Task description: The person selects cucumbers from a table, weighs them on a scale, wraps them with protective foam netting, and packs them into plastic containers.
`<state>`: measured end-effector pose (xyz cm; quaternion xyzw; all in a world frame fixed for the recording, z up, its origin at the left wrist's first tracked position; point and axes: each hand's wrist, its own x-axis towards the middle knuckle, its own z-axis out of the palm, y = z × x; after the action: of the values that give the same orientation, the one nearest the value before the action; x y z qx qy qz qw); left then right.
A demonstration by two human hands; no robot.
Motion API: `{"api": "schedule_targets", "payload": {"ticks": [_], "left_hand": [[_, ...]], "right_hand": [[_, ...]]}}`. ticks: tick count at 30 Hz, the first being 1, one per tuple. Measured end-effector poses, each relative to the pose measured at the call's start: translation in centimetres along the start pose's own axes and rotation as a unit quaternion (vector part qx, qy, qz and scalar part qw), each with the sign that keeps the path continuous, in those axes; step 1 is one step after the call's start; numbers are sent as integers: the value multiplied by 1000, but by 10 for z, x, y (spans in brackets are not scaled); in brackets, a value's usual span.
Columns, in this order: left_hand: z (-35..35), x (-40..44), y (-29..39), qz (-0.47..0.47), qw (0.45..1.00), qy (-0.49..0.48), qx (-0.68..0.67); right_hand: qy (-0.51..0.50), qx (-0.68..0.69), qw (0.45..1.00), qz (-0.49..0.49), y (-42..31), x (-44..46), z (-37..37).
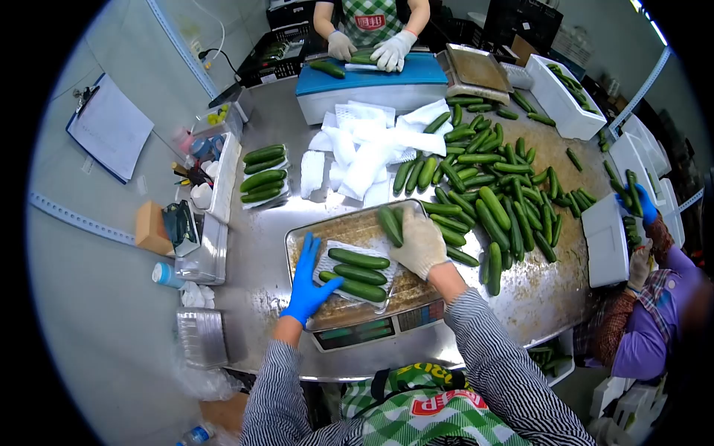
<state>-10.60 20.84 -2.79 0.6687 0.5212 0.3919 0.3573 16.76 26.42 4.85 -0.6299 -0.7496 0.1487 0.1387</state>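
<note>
On the metal pan of a weighing scale lies a small tray lined with white netting, with three cucumbers side by side in it. My left hand, in a blue glove, is at the tray's left side with fingers spread, the thumb by the end of the lowest cucumber. Gloved in white knit, my right hand grips a dark green cucumber just above the tray's upper right corner. A second cucumber seems to be partly hidden under those fingers.
A large cucumber heap covers the right of the steel table. White foam nets and packed cucumbers lie beyond the scale. One co-worker's gloved hands work at a blue-topped box; another's blue glove holds cucumbers at right.
</note>
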Motion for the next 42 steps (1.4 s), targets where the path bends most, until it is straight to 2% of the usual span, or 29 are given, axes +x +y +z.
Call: {"api": "schedule_targets", "payload": {"ticks": [1, 2, 5, 8, 11, 12, 15, 16, 20, 23, 26, 29, 33, 35, 39, 42], "left_hand": [[-1, 0, -1, -15, 997, 32, -72], [-3, -5, -2, -24, 995, 44, -88], [-1, -12, -6, -37, 988, 47, -139], [12, -11, -8, -37, 987, 54, -146], [13, -6, -4, -53, 988, 51, -137], [11, -6, 5, -64, 987, 55, -140], [15, -4, 5, -65, 988, 70, -119], [18, -4, 3, -62, 990, 74, -106], [28, -5, -5, -75, 987, 106, -96], [29, -4, -6, -70, 988, 106, -90], [30, -10, -19, -91, 983, 111, -115], [23, -11, -31, -116, 981, 92, -126], [3, 1, -1, -85, 991, 50, -91], [-6, 6, 12, -72, 994, 35, -76], [-13, 18, 16, -45, 994, -29, 92], [3, 15, 3, -40, 995, 52, 69]], "right_hand": [[10, 34, 999, -8, -2, -1, -6], [13, 56, 998, -23, -6, -7, -11], [-62, 113, 981, -146, -47, -23, -34], [-82, -38, 972, -215, -69, -40, 6], [-22, -8, 984, -178, -71, -48, -9], [-35, 61, 990, -120, -69, -52, -24], [159, 229, 960, -26, -27, -69, 40], [183, 165, 969, -11, -31, -68, 53], [190, 208, 959, 2, -45, -68, 70], [168, 233, 957, -30, -38, -63, 68], [48, 195, 977, -65, -40, -56, 40], [-44, 131, 989, -52, -47, -45, 24], [124, 403, 905, 58, -24, -60, 41], [103, 272, 951, 106, -17, -67, 35], [-4, 183, 972, 146, -52, -70, 27], [31, 169, 969, 177, -62, -68, 38]]}}
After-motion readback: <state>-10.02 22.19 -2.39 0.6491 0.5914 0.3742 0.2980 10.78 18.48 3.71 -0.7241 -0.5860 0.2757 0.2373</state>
